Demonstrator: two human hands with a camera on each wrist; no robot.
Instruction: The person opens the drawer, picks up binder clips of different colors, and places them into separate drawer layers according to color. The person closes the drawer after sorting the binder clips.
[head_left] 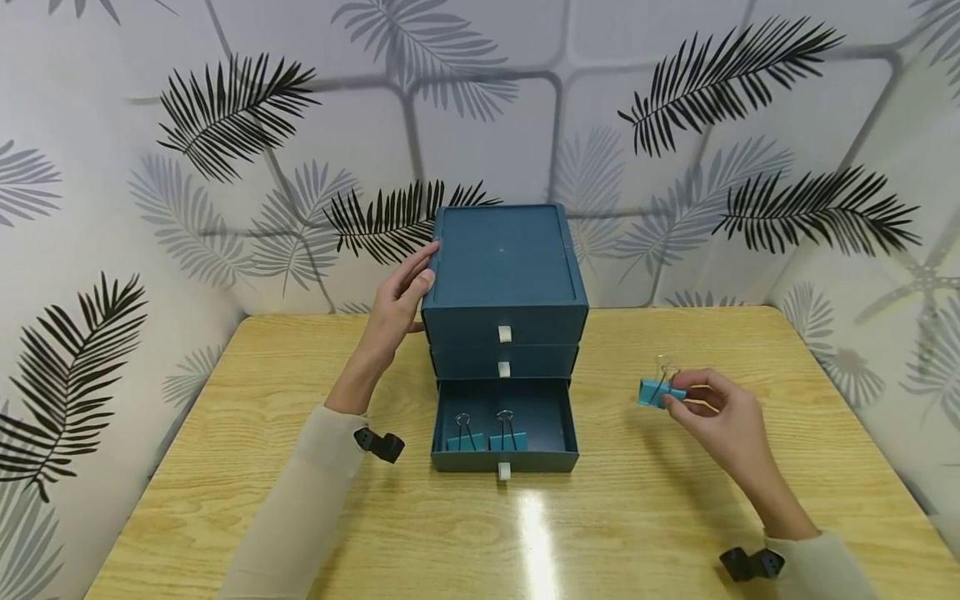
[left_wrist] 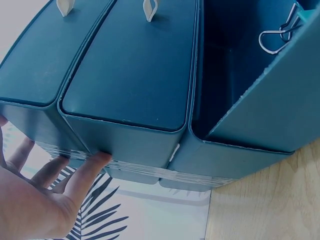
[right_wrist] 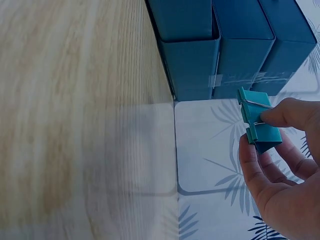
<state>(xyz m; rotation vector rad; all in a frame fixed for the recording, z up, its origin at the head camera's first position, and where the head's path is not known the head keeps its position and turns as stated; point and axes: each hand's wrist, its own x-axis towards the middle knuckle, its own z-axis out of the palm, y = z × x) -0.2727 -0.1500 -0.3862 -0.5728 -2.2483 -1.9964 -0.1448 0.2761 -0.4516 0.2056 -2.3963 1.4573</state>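
Observation:
A dark blue drawer unit (head_left: pixel 506 258) with three stacked drawers stands on the table. Its bottom drawer (head_left: pixel 442 462) is pulled out, and two teal binder clips (head_left: pixel 508 442) stand inside it near the front wall. Against the unit's left side rests my left hand (head_left: pixel 393 308), fingers extended; the left wrist view shows those fingers (left_wrist: pixel 87 175) touching the side panel. To the right of the unit, above the table, my right hand (head_left: pixel 720 417) pinches another teal binder clip (right_wrist: pixel 262 120) between thumb and fingers, its wire handles pointing up in the head view.
The wooden table (head_left: pixel 637 533) reaches back to a wall covering (head_left: pixel 487 150) printed with leaves. White pull tabs (head_left: pixel 505 334) mark the drawer fronts. Clear tape (left_wrist: pixel 165 172) runs across the unit's side.

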